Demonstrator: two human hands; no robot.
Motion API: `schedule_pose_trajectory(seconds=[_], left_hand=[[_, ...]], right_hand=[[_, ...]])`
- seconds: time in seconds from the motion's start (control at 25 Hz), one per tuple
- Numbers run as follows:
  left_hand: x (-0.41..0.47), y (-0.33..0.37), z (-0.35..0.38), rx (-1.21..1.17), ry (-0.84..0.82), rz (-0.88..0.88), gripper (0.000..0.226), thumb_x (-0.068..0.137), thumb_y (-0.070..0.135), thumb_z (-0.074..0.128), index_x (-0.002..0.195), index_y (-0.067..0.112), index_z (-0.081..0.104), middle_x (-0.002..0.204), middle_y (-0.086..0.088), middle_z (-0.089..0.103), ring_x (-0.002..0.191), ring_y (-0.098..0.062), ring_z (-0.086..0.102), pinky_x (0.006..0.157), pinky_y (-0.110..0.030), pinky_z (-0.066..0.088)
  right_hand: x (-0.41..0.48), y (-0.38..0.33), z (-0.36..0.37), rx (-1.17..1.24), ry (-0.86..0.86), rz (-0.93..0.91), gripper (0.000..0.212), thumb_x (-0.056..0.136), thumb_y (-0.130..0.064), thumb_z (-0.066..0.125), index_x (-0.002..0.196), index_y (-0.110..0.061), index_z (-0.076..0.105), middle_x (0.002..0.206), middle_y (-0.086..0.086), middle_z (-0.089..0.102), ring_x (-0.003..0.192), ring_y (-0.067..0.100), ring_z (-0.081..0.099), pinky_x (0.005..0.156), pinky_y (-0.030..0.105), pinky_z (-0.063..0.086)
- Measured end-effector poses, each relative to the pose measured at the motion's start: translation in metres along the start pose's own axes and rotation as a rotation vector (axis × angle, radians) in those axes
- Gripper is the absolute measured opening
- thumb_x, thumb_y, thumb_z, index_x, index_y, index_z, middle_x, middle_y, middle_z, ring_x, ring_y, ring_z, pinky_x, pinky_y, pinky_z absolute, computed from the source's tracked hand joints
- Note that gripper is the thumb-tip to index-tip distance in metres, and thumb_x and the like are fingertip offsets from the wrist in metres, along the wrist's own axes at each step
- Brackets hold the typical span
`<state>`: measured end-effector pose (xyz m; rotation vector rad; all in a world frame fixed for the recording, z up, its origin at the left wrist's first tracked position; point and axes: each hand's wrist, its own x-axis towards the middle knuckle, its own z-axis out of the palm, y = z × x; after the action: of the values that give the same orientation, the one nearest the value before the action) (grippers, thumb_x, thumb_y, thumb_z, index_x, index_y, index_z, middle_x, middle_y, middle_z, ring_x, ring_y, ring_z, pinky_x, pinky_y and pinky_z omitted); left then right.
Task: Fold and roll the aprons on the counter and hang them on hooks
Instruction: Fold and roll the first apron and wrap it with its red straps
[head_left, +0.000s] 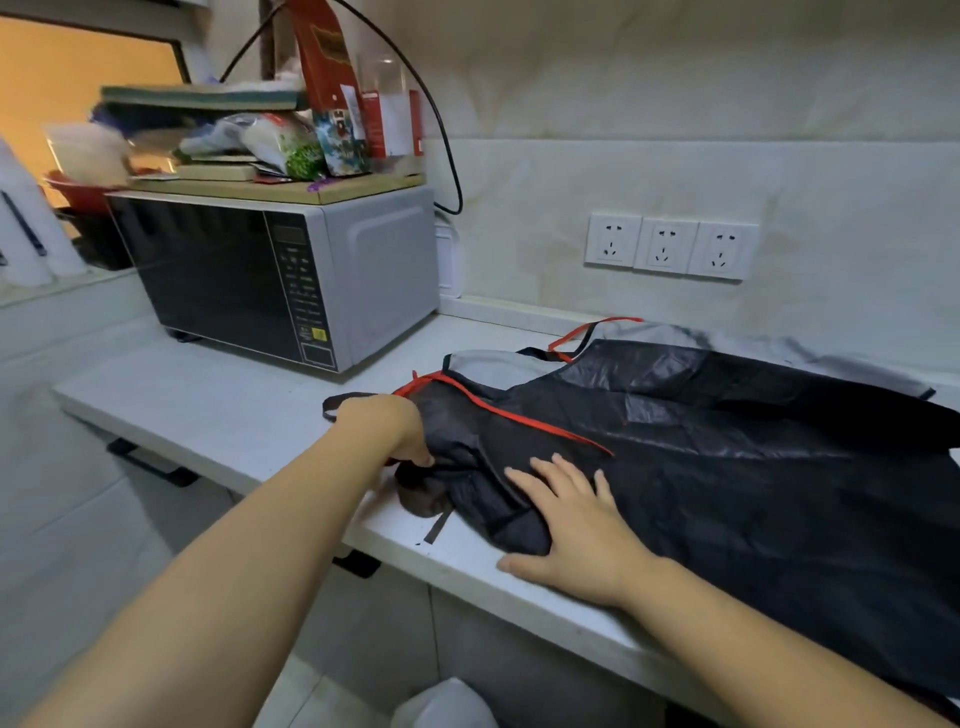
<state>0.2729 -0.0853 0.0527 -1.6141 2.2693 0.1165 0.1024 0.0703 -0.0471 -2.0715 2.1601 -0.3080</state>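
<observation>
A black apron (727, 467) with red ties (519, 415) lies spread across the white counter (234, 415), its bib end bunched toward the left. A grey apron (498, 364) shows underneath it at the back. My left hand (389, 426) grips the bunched black fabric at the apron's left end, fingers curled into it. My right hand (576, 525) lies flat on the apron near the counter's front edge, fingers straight and spread, thumb on the bare counter.
A microwave (280, 280) stands at the back left of the counter with books and packets piled on top. Three wall sockets (670, 244) sit on the wall behind. A black cable (441, 130) hangs beside the microwave. Drawer handles (150, 462) sit below the counter edge.
</observation>
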Motion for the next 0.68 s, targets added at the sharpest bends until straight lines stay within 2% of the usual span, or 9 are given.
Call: schedule_pose_trajectory(seconds=[0.04, 0.12, 0.24, 0.36, 0.44, 0.52, 0.56, 0.6, 0.68], left_hand=[[0.006, -0.006, 0.008, -0.075, 0.083, -0.014, 0.048, 0.083, 0.053, 0.065, 0.109, 0.014, 0.058, 0.101, -0.005, 0.062, 0.1, -0.03, 0.066, 0.089, -0.04, 0.053], [0.017, -0.013, 0.023, -0.474, 0.158, 0.045, 0.057, 0.082, 0.044, 0.07, 0.129, 0.018, 0.052, 0.115, -0.006, 0.063, 0.105, -0.029, 0.062, 0.089, -0.034, 0.05], [0.028, -0.005, 0.042, -0.989, 0.201, 0.138, 0.075, 0.083, 0.026, 0.076, 0.146, 0.019, 0.036, 0.135, -0.006, 0.057, 0.119, -0.027, 0.056, 0.095, -0.029, 0.043], [0.041, 0.007, 0.054, -1.31, 0.292, 0.063, 0.066, 0.084, 0.02, 0.074, 0.141, 0.02, 0.042, 0.114, -0.007, 0.068, 0.104, -0.025, 0.063, 0.097, -0.038, 0.049], [0.048, 0.012, 0.058, -1.304, 0.305, 0.057, 0.06, 0.084, 0.025, 0.073, 0.137, 0.021, 0.046, 0.115, -0.01, 0.063, 0.104, -0.026, 0.062, 0.096, -0.038, 0.049], [0.051, 0.012, 0.06, -1.058, 0.335, 0.001, 0.048, 0.086, 0.037, 0.069, 0.129, 0.024, 0.052, 0.128, -0.012, 0.047, 0.118, -0.032, 0.05, 0.103, -0.04, 0.042], [0.051, 0.011, 0.061, -0.921, 0.353, -0.017, 0.034, 0.087, 0.041, 0.065, 0.116, 0.025, 0.058, 0.127, -0.011, 0.044, 0.12, -0.034, 0.044, 0.104, -0.041, 0.039], [0.052, 0.009, 0.061, -0.847, 0.365, -0.017, 0.019, 0.089, 0.042, 0.061, 0.099, 0.026, 0.059, 0.119, -0.008, 0.047, 0.117, -0.034, 0.044, 0.101, -0.042, 0.039], [0.054, 0.005, 0.058, -0.926, 0.396, 0.056, 0.021, 0.094, 0.036, 0.054, 0.079, 0.022, 0.048, 0.092, -0.002, 0.054, 0.097, -0.03, 0.051, 0.087, -0.041, 0.042]], right_hand=[[0.0, 0.002, 0.001, 0.015, 0.002, 0.011, 0.096, 0.072, -0.075, 0.053, 0.149, -0.044, 0.004, 0.16, -0.01, 0.003, 0.148, 0.014, -0.009, 0.118, 0.054, -0.003], [0.0, 0.004, 0.0, 0.06, 0.027, 0.011, 0.096, 0.074, -0.07, 0.055, 0.148, -0.048, -0.001, 0.16, -0.011, 0.0, 0.148, 0.014, -0.007, 0.119, 0.051, 0.0], [-0.002, 0.005, -0.002, 0.125, 0.045, -0.006, 0.083, 0.077, -0.065, 0.056, 0.144, -0.057, 0.007, 0.16, -0.012, 0.0, 0.147, 0.013, -0.005, 0.119, 0.05, 0.003], [-0.002, 0.006, -0.002, 0.192, 0.069, -0.021, 0.062, 0.082, -0.065, 0.052, 0.138, -0.059, 0.026, 0.158, -0.015, 0.006, 0.147, 0.011, -0.002, 0.119, 0.05, 0.006], [-0.002, 0.007, -0.003, 0.241, 0.11, -0.015, 0.049, 0.085, -0.062, 0.051, 0.133, -0.055, 0.038, 0.156, -0.016, 0.013, 0.146, 0.009, 0.005, 0.119, 0.048, 0.01], [-0.002, 0.007, -0.004, 0.284, 0.15, -0.004, 0.039, 0.089, -0.056, 0.051, 0.127, -0.05, 0.046, 0.153, -0.017, 0.019, 0.143, 0.008, 0.011, 0.118, 0.045, 0.014], [-0.003, 0.006, -0.005, 0.295, 0.162, -0.003, 0.035, 0.09, -0.054, 0.051, 0.124, -0.049, 0.048, 0.152, -0.017, 0.02, 0.142, 0.007, 0.013, 0.118, 0.044, 0.016], [-0.004, 0.006, -0.005, 0.298, 0.168, -0.002, 0.033, 0.09, -0.052, 0.051, 0.123, -0.048, 0.049, 0.151, -0.017, 0.021, 0.142, 0.007, 0.015, 0.118, 0.043, 0.016], [-0.005, 0.006, -0.005, 0.307, 0.169, 0.005, 0.036, 0.09, -0.053, 0.051, 0.125, -0.048, 0.048, 0.151, -0.017, 0.022, 0.141, 0.007, 0.017, 0.118, 0.041, 0.017]])
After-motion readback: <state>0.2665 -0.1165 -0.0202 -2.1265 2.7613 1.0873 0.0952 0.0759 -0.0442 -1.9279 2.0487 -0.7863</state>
